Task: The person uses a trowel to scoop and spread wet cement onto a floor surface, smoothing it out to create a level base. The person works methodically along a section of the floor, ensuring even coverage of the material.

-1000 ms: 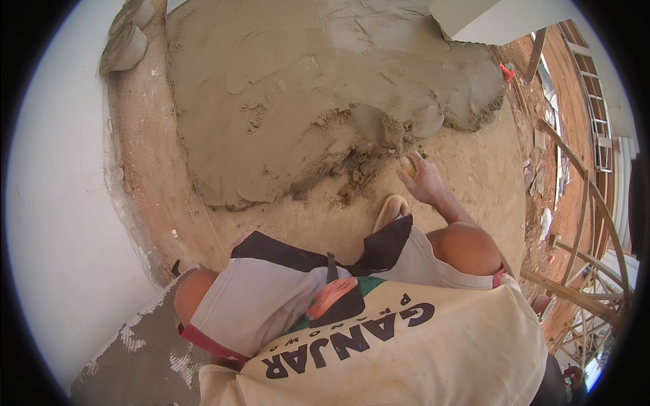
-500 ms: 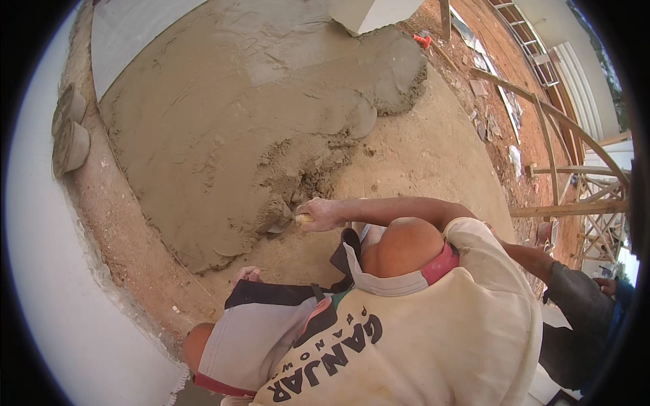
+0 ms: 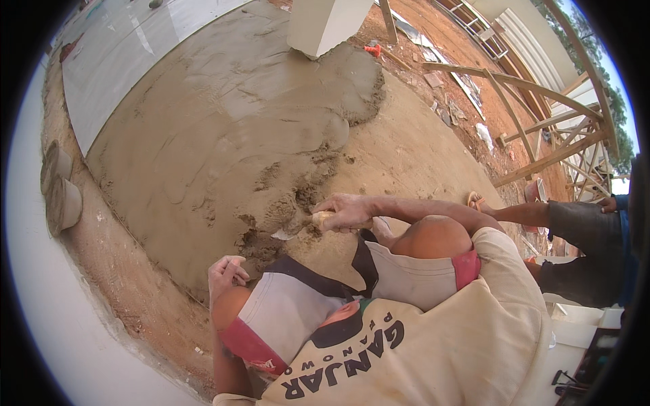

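Note:
My right hand (image 3: 347, 211) is closed round the pale wooden handle of a trowel (image 3: 290, 229), whose blade sits at the ragged near edge of the wet mortar (image 3: 183, 155). Some mortar covers the blade in part. Loosely curled beside my left knee, my left hand (image 3: 227, 272) shows nothing between its fingers. I squat with both knees bent, close to the spread mortar. Its surface is smoothed farther off and lumpy near the trowel.
Two round mortar-caked containers (image 3: 63, 205) stand along the left wall. Pale smooth sheeting (image 3: 128, 57) borders the mortar at far left, and a white pillar base (image 3: 323, 30) stands in it. At right are wooden poles (image 3: 548, 159) and another person's leg in dark shorts (image 3: 582, 230).
My left hand has risen from behind the knee into fuller view. The trowel blade has shifted slightly, still in my right hand. My view has swung, and the other person's legs show more.

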Demonstrator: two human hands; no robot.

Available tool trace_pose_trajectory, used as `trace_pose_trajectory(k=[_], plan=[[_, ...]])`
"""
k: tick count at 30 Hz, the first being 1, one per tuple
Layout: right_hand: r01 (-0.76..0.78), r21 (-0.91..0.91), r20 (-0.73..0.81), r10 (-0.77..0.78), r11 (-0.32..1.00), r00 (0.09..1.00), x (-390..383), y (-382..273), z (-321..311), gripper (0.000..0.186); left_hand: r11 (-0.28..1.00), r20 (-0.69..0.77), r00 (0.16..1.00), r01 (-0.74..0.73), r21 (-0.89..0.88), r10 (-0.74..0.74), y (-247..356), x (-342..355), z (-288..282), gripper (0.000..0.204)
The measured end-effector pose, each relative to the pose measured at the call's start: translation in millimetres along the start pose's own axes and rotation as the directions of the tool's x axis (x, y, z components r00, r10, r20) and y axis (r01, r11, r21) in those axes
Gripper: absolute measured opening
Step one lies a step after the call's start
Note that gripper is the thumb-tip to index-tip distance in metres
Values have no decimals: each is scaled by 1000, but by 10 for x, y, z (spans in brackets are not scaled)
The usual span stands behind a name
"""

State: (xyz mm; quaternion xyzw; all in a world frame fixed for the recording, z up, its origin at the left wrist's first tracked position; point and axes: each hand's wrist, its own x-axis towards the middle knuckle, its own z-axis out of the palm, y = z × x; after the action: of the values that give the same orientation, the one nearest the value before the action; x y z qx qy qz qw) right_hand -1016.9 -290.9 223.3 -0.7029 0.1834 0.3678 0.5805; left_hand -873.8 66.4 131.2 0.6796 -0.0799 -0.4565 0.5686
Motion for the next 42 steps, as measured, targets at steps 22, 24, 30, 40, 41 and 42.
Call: trace_pose_trajectory(k=[22,24,30,40,41,42], plan=[[425,156,-915,-31,892,402,-375,1238,-3308,31,955,-282,959,61,291,24,1912,563,763,39],[323,26,-965,-60,946,254,-310,1374,-3745,35,939,-317,949,110,327,-1,2068,649,912,41],[-43,-120,-989,-123,992,-83,208,1425,-4535,48,844,-382,921,259,469,-70,2518,798,1362,43],[-87,-152,-986,-157,985,-55,908,1737,-5332,36,716,-326,938,309,626,-119,3124,1418,1934,45],[-61,-163,-984,-167,985,-56,830,1713,-5377,33,703,-325,937,319,636,-132,3135,1412,1974,46],[160,-3,-992,-23,987,128,725,1740,-5456,31,694,-316,939,318,646,-137,3131,1429,2002,47]])
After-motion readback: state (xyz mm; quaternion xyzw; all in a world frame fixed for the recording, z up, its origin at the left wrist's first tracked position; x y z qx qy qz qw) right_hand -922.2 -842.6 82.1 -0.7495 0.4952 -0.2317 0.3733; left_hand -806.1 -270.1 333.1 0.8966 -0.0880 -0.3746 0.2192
